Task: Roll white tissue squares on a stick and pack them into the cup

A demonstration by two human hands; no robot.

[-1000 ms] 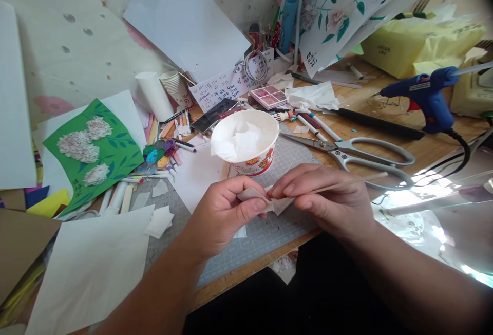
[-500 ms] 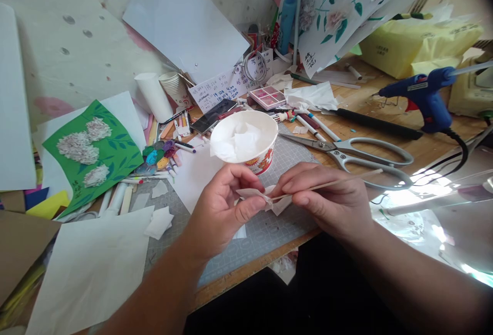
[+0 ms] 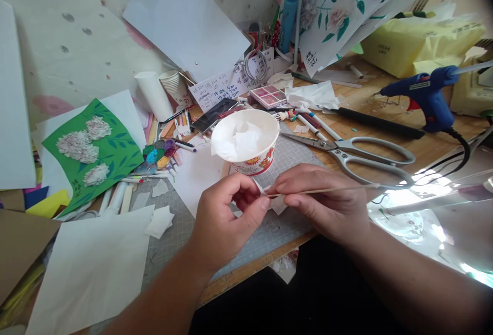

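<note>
My left hand (image 3: 233, 209) pinches a small piece of white tissue paper (image 3: 261, 188), mostly hidden by the fingers. Between the thumb and fingers of my right hand (image 3: 327, 199) lies a thin wooden stick (image 3: 335, 189). The stick's left end meets the tissue at my left fingertips, and its other end points right. Just beyond both hands stands a white paper bowl (image 3: 246, 137) with red print. White tissue pieces (image 3: 246, 140) lie inside it. More white paper shows on the grey cutting mat (image 3: 265, 237) below my fingers.
Large scissors (image 3: 346, 150) lie right of the bowl, with a blue glue gun (image 3: 423, 91) behind them. A green card with paper flowers (image 3: 92, 152) is at left, near a paint palette (image 3: 159, 155). A phone (image 3: 214, 115), markers and paper cups (image 3: 173, 88) crowd the back.
The tissue flap that stuck out between my hands is now folded in and mostly covered by my left fingers. The stick has tilted closer to level.
</note>
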